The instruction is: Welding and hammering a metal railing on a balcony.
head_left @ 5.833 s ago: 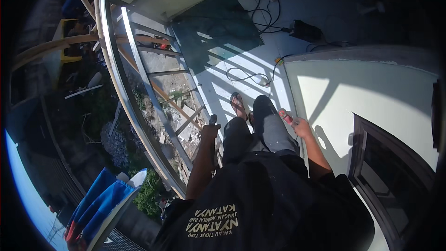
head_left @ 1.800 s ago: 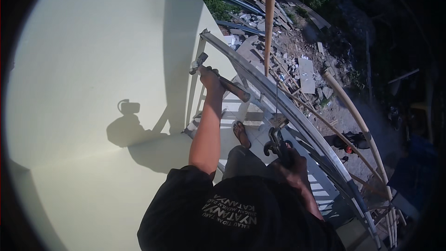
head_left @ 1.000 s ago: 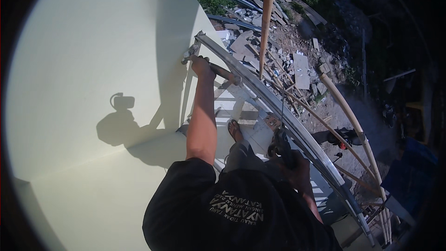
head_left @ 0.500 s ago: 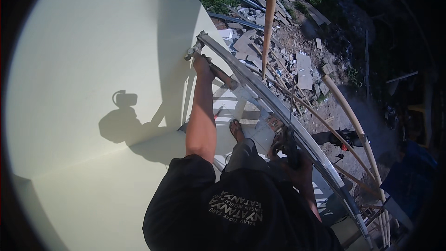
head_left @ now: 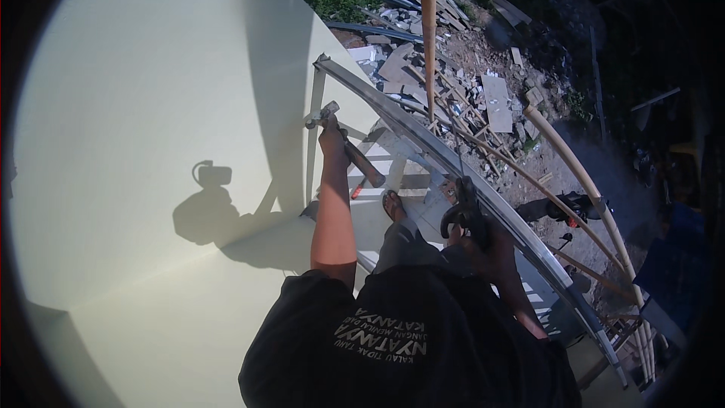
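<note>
My left hand [head_left: 332, 142] is wrapped around a claw hammer [head_left: 364, 162] close beneath its head, with the wooden-looking handle slanting down to the right. The hammer head is beside the pale wall, a little below the upper end of a metal frame rail [head_left: 423, 140]. On the right, my right hand [head_left: 495, 253], in shadow, grips a dark power tool that looks like a drill [head_left: 470, 215]. A thin bit seems to point up from it, close to the rail. The fingers on that tool are partly hidden.
A cream wall [head_left: 136, 143] stands at left, bearing my shadow. My sandaled foot [head_left: 393, 205] is below, near a small red-handled item [head_left: 358, 188]. Wooden and bamboo poles [head_left: 570, 162] stand beyond the rail. Far below lie rubble and boards [head_left: 496, 104] and a parked motorcycle [head_left: 578, 208].
My left hand and the hammer have come down, away from the rail's upper end. The dark power tool in my right hand has come up and shows more clearly. The view has shifted slightly.
</note>
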`<control>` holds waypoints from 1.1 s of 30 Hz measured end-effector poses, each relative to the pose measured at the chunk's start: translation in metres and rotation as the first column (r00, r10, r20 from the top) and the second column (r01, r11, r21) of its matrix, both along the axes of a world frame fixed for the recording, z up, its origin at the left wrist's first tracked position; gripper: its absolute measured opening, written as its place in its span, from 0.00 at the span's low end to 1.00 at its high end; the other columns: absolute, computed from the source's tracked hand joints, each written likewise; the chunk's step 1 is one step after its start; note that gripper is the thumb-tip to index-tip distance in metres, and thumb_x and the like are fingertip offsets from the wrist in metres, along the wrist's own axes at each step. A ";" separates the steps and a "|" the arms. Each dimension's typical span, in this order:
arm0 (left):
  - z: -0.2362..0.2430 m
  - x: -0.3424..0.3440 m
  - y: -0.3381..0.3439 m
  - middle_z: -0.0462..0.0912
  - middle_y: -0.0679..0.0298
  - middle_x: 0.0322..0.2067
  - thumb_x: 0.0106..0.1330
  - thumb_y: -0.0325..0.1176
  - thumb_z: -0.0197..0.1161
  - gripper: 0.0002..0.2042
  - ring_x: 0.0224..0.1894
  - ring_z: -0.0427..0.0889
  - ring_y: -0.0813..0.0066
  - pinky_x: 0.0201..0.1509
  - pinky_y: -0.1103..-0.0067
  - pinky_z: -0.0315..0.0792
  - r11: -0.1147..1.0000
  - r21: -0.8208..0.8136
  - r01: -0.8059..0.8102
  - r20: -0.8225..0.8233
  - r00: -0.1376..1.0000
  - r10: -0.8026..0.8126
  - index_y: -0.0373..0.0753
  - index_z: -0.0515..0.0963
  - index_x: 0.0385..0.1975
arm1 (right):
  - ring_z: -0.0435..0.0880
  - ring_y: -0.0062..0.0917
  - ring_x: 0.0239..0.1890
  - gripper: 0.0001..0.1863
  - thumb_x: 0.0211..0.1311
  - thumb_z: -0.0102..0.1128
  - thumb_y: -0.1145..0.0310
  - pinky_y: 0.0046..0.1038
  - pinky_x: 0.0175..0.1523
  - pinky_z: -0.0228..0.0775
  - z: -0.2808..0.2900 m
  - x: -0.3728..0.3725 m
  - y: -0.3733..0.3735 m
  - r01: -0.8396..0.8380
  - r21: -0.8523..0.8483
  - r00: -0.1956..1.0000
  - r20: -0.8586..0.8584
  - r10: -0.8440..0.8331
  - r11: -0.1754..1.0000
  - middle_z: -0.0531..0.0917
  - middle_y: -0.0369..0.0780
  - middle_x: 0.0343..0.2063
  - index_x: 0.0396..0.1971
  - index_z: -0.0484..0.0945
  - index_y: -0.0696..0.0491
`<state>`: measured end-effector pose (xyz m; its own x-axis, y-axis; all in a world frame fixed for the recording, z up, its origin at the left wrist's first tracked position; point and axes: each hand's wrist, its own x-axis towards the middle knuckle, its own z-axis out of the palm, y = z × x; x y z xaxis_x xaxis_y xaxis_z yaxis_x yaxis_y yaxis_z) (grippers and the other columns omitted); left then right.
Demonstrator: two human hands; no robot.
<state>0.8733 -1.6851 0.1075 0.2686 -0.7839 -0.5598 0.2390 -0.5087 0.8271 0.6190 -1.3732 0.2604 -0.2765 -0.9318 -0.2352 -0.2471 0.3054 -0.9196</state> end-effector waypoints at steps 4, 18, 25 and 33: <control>-0.021 0.044 0.079 0.68 0.70 0.17 0.63 0.41 0.62 0.13 0.17 0.66 0.81 0.21 0.78 0.58 0.966 0.145 0.214 0.276 0.929 -0.247 0.35 0.75 0.29 | 0.83 0.41 0.29 0.23 0.57 0.62 0.63 0.36 0.35 0.72 0.005 0.012 -0.025 -0.081 0.075 0.997 0.002 0.081 0.994 0.81 0.48 0.27 0.49 0.70 0.60; -0.094 0.279 0.253 0.82 0.42 0.40 0.61 0.55 0.59 0.26 0.45 0.81 0.44 0.48 0.59 0.73 0.070 0.869 0.489 0.148 -0.121 -0.982 0.33 0.81 0.38 | 0.80 0.42 0.24 0.19 0.68 0.53 0.60 0.39 0.32 0.68 -0.035 0.114 -0.190 0.133 -0.148 0.975 0.195 -0.103 0.980 0.79 0.47 0.21 0.51 0.67 0.57; -0.096 0.359 0.299 0.81 0.48 0.33 0.61 0.53 0.61 0.25 0.38 0.80 0.54 0.41 0.63 0.72 0.188 0.818 0.543 0.203 0.032 -0.979 0.30 0.81 0.35 | 0.79 0.40 0.21 0.18 0.68 0.52 0.64 0.39 0.30 0.69 -0.057 0.140 -0.211 0.098 -0.281 0.994 -0.016 -0.107 0.955 0.79 0.45 0.22 0.53 0.68 0.56; -0.085 0.345 0.247 0.81 0.54 0.24 0.61 0.52 0.63 0.25 0.29 0.79 0.65 0.34 0.67 0.69 0.313 0.717 0.623 0.335 0.087 -0.938 0.28 0.80 0.33 | 0.82 0.50 0.29 0.17 0.66 0.53 0.68 0.48 0.33 0.70 -0.083 0.173 -0.222 0.012 -0.178 0.994 -0.102 -0.031 0.984 0.80 0.52 0.25 0.52 0.66 0.56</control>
<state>1.2187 -1.4382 0.0222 -0.0304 -0.5794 -0.8145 -0.9392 -0.2623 0.2217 0.7916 -1.5951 0.1775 -0.3115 -0.9496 -0.0361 -0.3396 0.1467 -0.9291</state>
